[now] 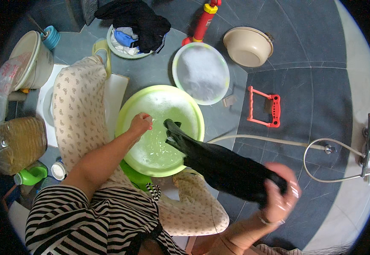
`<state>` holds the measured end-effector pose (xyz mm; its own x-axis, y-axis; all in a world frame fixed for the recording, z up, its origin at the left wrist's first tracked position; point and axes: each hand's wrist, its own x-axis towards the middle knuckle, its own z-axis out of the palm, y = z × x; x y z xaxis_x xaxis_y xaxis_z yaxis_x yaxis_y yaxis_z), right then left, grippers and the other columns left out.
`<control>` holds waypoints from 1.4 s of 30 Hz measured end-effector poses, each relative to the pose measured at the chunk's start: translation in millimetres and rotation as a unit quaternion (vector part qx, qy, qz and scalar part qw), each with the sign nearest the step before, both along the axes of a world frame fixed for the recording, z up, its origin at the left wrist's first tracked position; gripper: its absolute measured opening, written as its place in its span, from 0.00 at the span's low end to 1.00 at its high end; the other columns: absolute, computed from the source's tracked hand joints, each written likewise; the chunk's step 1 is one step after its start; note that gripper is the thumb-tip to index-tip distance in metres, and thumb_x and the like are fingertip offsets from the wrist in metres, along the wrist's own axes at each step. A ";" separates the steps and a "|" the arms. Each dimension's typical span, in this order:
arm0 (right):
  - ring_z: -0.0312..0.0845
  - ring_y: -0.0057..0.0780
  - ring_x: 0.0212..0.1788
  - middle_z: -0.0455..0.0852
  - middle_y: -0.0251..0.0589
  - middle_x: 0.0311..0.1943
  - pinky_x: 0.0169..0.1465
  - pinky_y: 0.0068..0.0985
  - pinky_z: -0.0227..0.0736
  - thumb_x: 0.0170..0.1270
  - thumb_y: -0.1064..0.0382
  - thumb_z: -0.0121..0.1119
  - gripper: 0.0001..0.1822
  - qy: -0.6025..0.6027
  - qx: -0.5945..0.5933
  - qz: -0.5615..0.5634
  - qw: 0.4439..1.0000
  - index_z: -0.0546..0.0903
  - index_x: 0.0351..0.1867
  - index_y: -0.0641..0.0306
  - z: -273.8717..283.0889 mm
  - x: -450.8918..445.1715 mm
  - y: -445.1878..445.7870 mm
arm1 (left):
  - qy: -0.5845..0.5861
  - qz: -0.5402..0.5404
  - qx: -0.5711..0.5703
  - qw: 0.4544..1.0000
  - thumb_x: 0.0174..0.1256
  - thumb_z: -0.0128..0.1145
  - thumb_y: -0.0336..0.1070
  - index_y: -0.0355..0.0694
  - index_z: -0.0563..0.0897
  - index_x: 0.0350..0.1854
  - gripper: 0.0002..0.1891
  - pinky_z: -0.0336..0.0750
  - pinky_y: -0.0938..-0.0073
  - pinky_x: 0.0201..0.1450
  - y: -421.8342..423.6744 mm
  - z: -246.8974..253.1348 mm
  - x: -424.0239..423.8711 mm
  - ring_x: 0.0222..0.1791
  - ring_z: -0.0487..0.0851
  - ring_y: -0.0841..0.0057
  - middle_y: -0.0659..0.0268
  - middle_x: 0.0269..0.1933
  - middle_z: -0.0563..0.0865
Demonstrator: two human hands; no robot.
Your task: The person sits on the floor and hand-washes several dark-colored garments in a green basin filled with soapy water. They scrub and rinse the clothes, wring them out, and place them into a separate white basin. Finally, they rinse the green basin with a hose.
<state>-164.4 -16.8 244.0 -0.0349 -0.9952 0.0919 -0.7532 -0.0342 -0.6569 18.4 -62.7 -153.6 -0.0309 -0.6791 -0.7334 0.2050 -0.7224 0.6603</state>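
Observation:
A wet black garment (226, 165) stretches from the green plastic basin (200, 121) up to my right hand (280, 191), which grips its far end and is blurred. The garment's lower end hangs over sudsy water (154, 140) in the basin. Above the basin's left part is my left hand (142, 122), wet, with its fingers curled; whether anything lies between them cannot be told. Behind to the right, a second round basin (200, 73) holds thick white suds. Farther back, a basin (113, 44) is heaped with a black cloth (137, 22) and blue and white clothes (126, 38).
A red and yellow pump-like tube (204, 24) stands behind the sudsy basin. On the wall side are a beige basin (248, 47), a red plastic rack (274, 110) and a hose (267, 139). At left stand a bucket (41, 67), a large plastic jug (22, 143) and a green bottle (33, 173).

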 end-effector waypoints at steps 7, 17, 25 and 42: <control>0.79 0.37 0.41 0.83 0.47 0.37 0.48 0.28 0.73 0.55 0.61 0.63 0.17 0.032 0.227 0.103 0.968 0.78 0.47 0.57 -309.3 -12.6 -29.1 | 0.032 -0.084 0.051 0.995 0.61 0.52 0.37 0.35 0.75 0.38 0.10 0.70 0.80 0.24 9.8 -2.9 -5.5 0.24 0.77 0.80 0.66 0.29 0.79; 0.76 0.53 0.44 0.77 0.60 0.42 0.48 0.38 0.72 0.44 0.71 0.61 0.25 0.084 0.276 0.054 0.956 0.74 0.49 0.58 -397.1 15.5 0.5 | 0.081 -0.157 0.229 0.957 0.58 0.55 0.58 0.41 0.74 0.51 0.27 0.76 0.65 0.30 26.5 8.4 -25.7 0.35 0.79 0.67 0.58 0.37 0.78; 0.78 0.40 0.36 0.79 0.46 0.34 0.39 0.26 0.70 0.41 0.74 0.60 0.23 -0.059 0.225 0.183 0.955 0.78 0.45 0.61 -124.0 25.8 28.9 | 0.441 0.062 0.290 0.847 0.56 0.61 0.52 0.37 0.77 0.39 0.21 0.78 0.54 0.39 40.6 9.9 -64.9 0.31 0.80 0.64 0.57 0.32 0.79; 0.76 0.39 0.47 0.80 0.47 0.45 0.51 0.34 0.72 0.62 0.59 0.53 0.16 -0.644 0.161 -0.149 0.733 0.75 0.48 0.66 -384.7 -98.6 20.4 | 0.637 -0.020 0.159 0.754 0.61 0.52 0.58 0.42 0.80 0.41 0.22 0.77 0.69 0.47 41.4 162.3 -73.2 0.37 0.82 0.73 0.64 0.39 0.84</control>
<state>-263.0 3.6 -140.8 -0.1078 -0.8886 -0.4459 0.5560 0.3180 -0.7680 -54.8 -21.3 8.7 -0.8635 -0.4555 -0.2168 0.5008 -0.8253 -0.2609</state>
